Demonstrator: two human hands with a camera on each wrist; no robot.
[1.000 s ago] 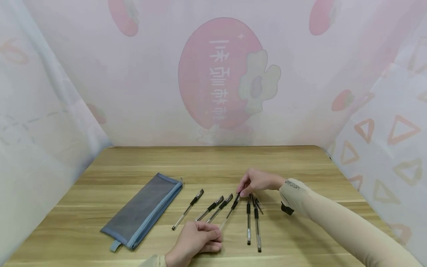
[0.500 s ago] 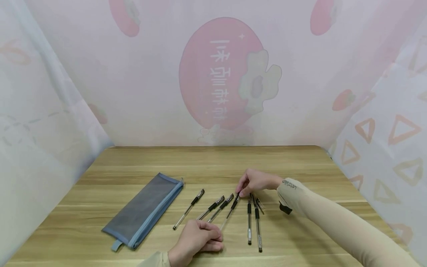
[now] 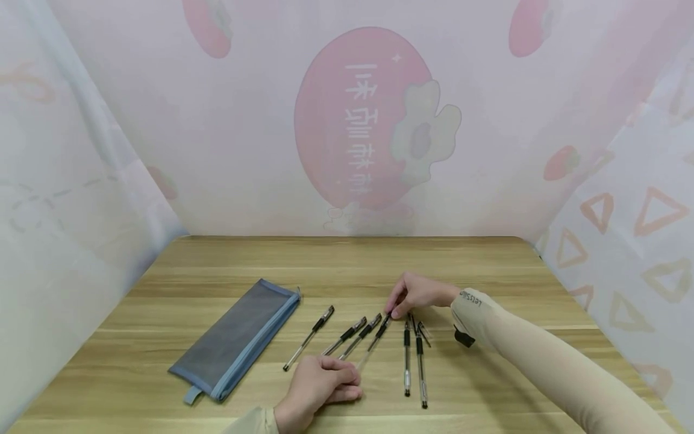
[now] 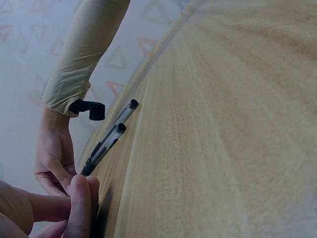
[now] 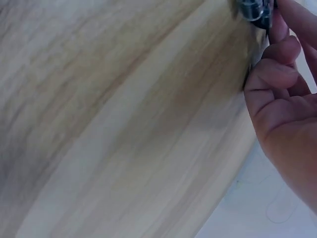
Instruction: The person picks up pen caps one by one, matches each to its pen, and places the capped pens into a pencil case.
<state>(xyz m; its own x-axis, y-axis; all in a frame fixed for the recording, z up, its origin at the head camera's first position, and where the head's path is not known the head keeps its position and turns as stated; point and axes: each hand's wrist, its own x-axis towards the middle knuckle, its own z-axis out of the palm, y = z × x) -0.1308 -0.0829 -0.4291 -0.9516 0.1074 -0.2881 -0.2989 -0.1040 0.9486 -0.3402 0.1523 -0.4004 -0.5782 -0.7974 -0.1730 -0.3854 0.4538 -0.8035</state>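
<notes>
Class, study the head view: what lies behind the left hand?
Two pens slant down behind the left hand, their upper parts in sight. The hand covers their lower ends, and anything else beneath it cannot be seen.

Head view: looking from high above near side of wooden table (image 3: 352, 262), facing forward and down, taking in most of table and pink backdrop (image 3: 244, 150) behind it. Left wrist view: sitting low over table, very near left hand (image 3: 322, 383), facing table's right side, tilting sharply. Right wrist view: looking steeply down at table from close by, right hand (image 3: 420, 294) filling frame's right edge. Head and left wrist views sharing right hand, two gel pens (image 4: 105, 146) on table, triangle-printed cloth (image 3: 623, 250) right of table; both wrist views sharing right hand and tabletop.
</notes>
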